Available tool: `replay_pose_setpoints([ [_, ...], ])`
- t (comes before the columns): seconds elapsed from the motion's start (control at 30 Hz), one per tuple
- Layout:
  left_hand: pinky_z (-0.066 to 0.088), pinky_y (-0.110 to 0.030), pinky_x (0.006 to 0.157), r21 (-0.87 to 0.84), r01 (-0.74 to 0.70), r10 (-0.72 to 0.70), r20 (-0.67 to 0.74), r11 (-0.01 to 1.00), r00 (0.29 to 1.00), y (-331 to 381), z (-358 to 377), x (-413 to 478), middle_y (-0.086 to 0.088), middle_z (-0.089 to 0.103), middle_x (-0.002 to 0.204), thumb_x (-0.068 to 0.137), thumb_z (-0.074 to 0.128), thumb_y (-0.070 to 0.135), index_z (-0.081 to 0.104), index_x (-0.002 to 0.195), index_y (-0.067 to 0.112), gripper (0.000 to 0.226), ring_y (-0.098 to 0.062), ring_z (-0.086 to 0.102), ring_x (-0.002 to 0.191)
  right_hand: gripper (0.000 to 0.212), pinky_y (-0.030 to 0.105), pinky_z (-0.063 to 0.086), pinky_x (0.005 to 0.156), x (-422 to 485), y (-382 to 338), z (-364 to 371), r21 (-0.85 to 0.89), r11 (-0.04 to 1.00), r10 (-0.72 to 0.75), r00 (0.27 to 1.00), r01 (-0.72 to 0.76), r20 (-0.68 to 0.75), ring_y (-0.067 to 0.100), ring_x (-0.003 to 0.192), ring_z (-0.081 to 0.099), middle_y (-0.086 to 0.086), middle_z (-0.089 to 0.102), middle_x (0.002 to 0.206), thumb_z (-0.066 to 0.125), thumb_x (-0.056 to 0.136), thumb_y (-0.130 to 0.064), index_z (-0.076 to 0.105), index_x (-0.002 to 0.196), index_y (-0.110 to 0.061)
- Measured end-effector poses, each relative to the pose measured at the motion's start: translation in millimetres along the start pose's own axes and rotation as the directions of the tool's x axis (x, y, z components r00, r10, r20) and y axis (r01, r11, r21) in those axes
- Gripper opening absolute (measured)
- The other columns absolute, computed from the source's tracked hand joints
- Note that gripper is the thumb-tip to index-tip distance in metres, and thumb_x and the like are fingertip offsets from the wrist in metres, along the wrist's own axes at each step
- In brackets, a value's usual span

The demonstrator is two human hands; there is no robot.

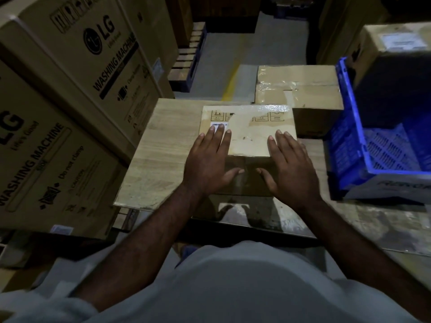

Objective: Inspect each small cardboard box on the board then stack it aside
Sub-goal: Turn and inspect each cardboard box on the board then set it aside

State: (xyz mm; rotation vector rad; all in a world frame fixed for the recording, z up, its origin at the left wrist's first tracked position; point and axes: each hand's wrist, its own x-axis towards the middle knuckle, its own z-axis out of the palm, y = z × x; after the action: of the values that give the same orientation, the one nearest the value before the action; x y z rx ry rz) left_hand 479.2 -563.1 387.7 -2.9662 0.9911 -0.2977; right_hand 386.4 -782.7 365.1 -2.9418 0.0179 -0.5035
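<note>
A small cardboard box (248, 134) sits flat on a pale wooden board (161, 155), its taped top facing up with a barcode label (218, 125) and a row of printed handling symbols along the far edge. The left hand (210, 159) lies flat on the box's near left corner, fingers spread over the top and reaching the label, thumb down the near face; it presses rather than clasps. The right hand (289, 164) mirrors it on the near right corner, palm open, thumb pointing toward the left thumb across the near face. Just beyond the right fingertips, a larger taped carton (300, 89) stands behind the box. Farther right of the right hand is a blue plastic crate (349, 141). Left of the left hand, washing machine cartons (77, 73) are stacked tall beside the board.
</note>
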Motion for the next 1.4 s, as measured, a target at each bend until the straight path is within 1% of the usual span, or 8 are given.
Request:
replay_pose_setpoints([
  [0.23, 0.018, -0.049, 0.125, -0.06, 0.048, -0.045, 0.046, 0.997, 0.998, 4.3, -9.6, 2.1, -0.013, 0.027, 0.168, 0.089, 0.02, 0.086, 0.031, 0.16, 0.011, 0.104, -0.03, 0.023, 0.156, 0.085, 0.055, 0.017, 0.128, 1.0, 1.8, -11.8, -0.028, 1.0, -0.009, 0.998, 0.011, 0.061, 0.031, 0.157, 0.026, 0.017, 0.033, 0.167, 0.039, 0.1, -0.068, 0.037, 0.159, -0.007],
  [0.47, 0.024, -0.053, 0.121, -0.131, 0.092, -0.091, 0.009, 0.987, 0.996, -4.7, -35.0, 49.8, -0.01, 0.035, 0.164, 0.096, 0.029, 0.078, 0.039, 0.155, 0.023, 0.081, -0.028, 0.03, 0.152, 0.084, 0.059, 0.008, 0.128, 48.8, 16.1, -29.3, 0.063, 0.996, 0.053, 0.995, -0.059, 0.087, 0.023, 0.16, 0.015, 0.009, 0.022, 0.172, 0.02, 0.101, -0.071, 0.028, 0.163, -0.015],
  [0.77, 0.006, -0.061, 0.124, -0.175, 0.213, -0.157, 0.288, 0.961, 0.945, -10.8, -19.1, 78.1, -0.012, -0.002, 0.173, 0.093, 0.024, 0.083, 0.012, 0.163, 0.033, 0.087, -0.032, -0.002, 0.159, 0.081, 0.064, 0.004, 0.125, 96.2, 27.3, -26.1, 0.114, 0.984, 0.09, 0.939, -0.134, 0.333, 0.025, 0.162, 0.004, 0.008, 0.005, 0.175, 0.024, 0.103, -0.072, 0.014, 0.166, -0.022],
  [0.93, 0.012, -0.06, 0.125, -0.163, 0.204, -0.163, 0.233, 0.965, 0.959, -11.2, -7.5, 75.1, -0.014, -0.001, 0.173, 0.094, 0.02, 0.082, 0.013, 0.163, 0.032, 0.086, -0.033, -0.001, 0.159, 0.088, 0.053, 0.019, 0.126, 94.4, 30.3, -19.1, 0.068, 0.993, 0.065, 0.94, -0.093, 0.335, 0.031, 0.161, 0.007, 0.015, 0.01, 0.174, 0.021, 0.1, -0.073, 0.019, 0.165, -0.014],
  [1.13, 0.016, -0.056, 0.125, -0.2, 0.221, -0.18, 0.203, 0.954, 0.962, -9.9, -7.5, 74.2, -0.012, 0.001, 0.173, 0.093, 0.027, 0.082, 0.017, 0.163, 0.034, 0.085, -0.031, -0.002, 0.159, 0.08, 0.048, 0.016, 0.127, 93.5, 28.0, -19.0, 0.158, 0.979, 0.069, 0.938, -0.129, 0.34, 0.027, 0.161, 0.001, 0.011, 0.007, 0.175, 0.034, 0.104, -0.066, 0.02, 0.165, -0.015],
  [1.2, 0.019, -0.055, 0.123, -0.243, 0.316, -0.272, 0.2, 0.917, 0.941, -9.1, -10.4, 71.2, -0.011, 0.001, 0.173, 0.09, 0.036, 0.083, 0.019, 0.162, 0.035, 0.088, -0.03, -0.004, 0.159, 0.068, 0.048, 0.016, 0.127, 92.0, 29.3, -22.2, 0.341, 0.918, 0.094, 0.946, -0.203, 0.309, 0.025, 0.161, 0.008, 0.009, 0.015, 0.174, 0.044, 0.107, -0.054, 0.033, 0.162, -0.017],
  [1.27, 0.027, -0.054, 0.12, -0.3, 0.474, -0.424, 0.219, 0.828, 0.879, -9.3, -14.8, 67.7, -0.012, 0.008, 0.172, 0.09, 0.045, 0.08, 0.018, 0.162, 0.031, 0.092, -0.032, 0.003, 0.159, 0.054, 0.049, 0.028, 0.126, 88.6, 34.0, -26.3, 0.63, 0.712, 0.192, 0.949, -0.311, 0.251, 0.02, 0.156, 0.025, 0.004, 0.028, 0.17, 0.054, 0.107, -0.041, 0.044, 0.157, -0.024],
  [1.4, 0.049, -0.042, 0.085, -0.356, 0.625, -0.594, 0.206, 0.695, 0.778, -10.3, -19.2, 59.8, -0.014, 0.06, 0.137, 0.094, 0.053, 0.069, 0.032, 0.154, 0.019, 0.08, -0.038, 0.059, 0.121, 0.056, 0.024, 0.053, 0.099, 82.0, 48.4, -27.4, 0.866, 0.286, 0.346, 0.887, -0.41, 0.306, 0.0, 0.128, 0.054, -0.005, 0.048, 0.154, 0.059, 0.106, -0.024, 0.04, 0.159, -0.024],
])
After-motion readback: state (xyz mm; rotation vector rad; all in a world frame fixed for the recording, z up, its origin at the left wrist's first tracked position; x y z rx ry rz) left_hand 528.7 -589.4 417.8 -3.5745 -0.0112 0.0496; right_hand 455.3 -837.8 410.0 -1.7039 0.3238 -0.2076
